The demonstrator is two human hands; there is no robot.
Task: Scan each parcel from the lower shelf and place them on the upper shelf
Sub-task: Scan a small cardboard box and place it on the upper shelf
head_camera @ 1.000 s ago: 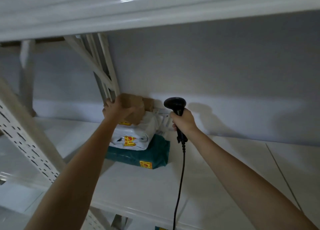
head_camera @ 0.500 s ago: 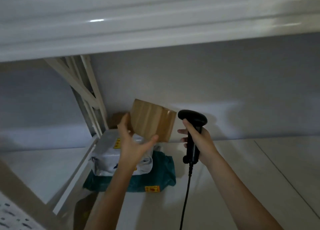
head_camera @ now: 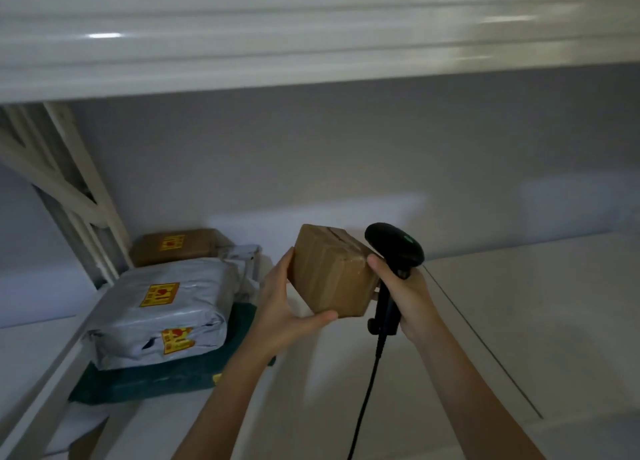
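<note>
Brown box (head_camera: 330, 275) is now drawn clear of the pile, beside the scanner (head_camera: 394, 252) | left hand (head_camera: 282, 307) fingers wrapped round it, right hand (head_camera: 407, 295) gripping scanner | grey parcel (head_camera: 159, 309), green and far brown parcels left on lower shelf (head_camera: 519, 321); none seen shelved above.

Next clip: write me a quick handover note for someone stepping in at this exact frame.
Left hand: holds the small brown taped cardboard box in the air.
Right hand: grips the black corded barcode scanner, right beside the box.
On the lower shelf: grey plastic mailer on a dark green mailer, flat brown parcel behind.
Left: scan this box, shelve it above, then the other three.
</note>
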